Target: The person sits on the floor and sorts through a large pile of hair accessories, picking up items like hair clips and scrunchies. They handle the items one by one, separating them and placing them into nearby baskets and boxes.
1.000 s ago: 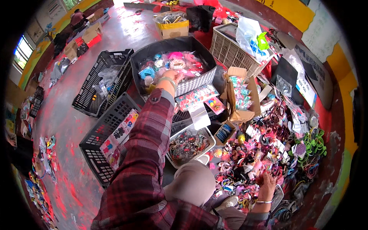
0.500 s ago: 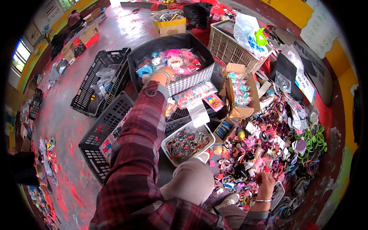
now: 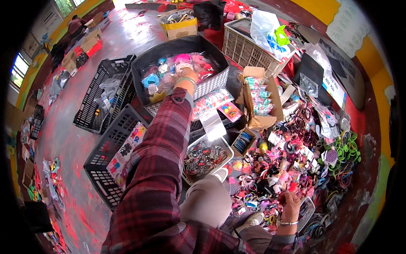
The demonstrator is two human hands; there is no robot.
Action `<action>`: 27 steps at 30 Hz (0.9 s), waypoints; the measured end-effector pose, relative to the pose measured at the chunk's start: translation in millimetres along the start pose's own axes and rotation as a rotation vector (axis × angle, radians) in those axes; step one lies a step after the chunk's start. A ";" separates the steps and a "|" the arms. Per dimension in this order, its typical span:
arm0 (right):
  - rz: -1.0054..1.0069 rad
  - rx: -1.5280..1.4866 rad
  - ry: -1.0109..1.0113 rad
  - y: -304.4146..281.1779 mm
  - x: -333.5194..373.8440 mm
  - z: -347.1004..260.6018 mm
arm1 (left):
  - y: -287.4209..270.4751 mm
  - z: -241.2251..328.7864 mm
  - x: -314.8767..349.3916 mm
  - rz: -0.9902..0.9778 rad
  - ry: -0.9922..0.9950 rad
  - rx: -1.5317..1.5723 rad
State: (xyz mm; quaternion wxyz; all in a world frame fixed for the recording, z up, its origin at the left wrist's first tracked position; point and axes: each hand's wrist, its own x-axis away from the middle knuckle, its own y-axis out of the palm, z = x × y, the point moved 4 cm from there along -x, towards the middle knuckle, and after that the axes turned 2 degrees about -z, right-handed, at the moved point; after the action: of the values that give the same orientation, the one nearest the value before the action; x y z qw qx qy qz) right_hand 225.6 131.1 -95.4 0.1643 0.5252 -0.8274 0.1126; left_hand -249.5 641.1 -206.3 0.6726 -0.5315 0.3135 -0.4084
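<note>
My left hand (image 3: 184, 77), in a red plaid sleeve with a green bangle at the wrist, reaches far forward into a dark bin (image 3: 177, 42) of small packets of coloured hair accessories (image 3: 201, 62). Its fingers are down among the packets, so I cannot see whether they hold one. My right hand (image 3: 292, 202), with a thin bracelet, rests low at the right on a big loose pile of hair ties and clips (image 3: 296, 148), fingers apart on top of it. A metal tray of dark hair ties (image 3: 205, 158) lies between my arms, above my bent knee (image 3: 209, 203).
Two black plastic crates (image 3: 103, 93) (image 3: 114, 169) stand left of the bin. An open cardboard box of packets (image 3: 258, 97) stands right of it. A beige crate (image 3: 249, 46) and a yellow box (image 3: 179, 25) are behind. A person (image 3: 76, 25) sits far off at the top left.
My left hand has shifted slightly inside the dark bin, first left, then a little farther in. My right hand has stayed on the pile.
</note>
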 end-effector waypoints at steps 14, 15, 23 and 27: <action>0.043 0.026 0.036 -14.4 14.4 6.8 | -55.4 46.4 52.2 -0.023 0.169 0.095; 0.057 0.024 0.047 -18.1 15.0 8.8 | -53.0 52.6 52.9 -0.055 0.197 0.042; 0.075 0.013 0.046 -19.4 17.8 7.7 | -56.6 74.8 66.5 -0.040 0.203 0.084; 0.056 -0.004 0.048 -11.8 16.4 1.0 | -77.0 56.2 57.1 -0.047 0.388 0.373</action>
State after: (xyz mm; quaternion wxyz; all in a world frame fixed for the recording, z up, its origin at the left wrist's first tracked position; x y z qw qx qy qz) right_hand 229.7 112.1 -89.7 0.1819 0.4987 -0.8377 0.1282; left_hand -191.2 608.6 -117.4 0.6767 -0.3172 0.3435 -0.5688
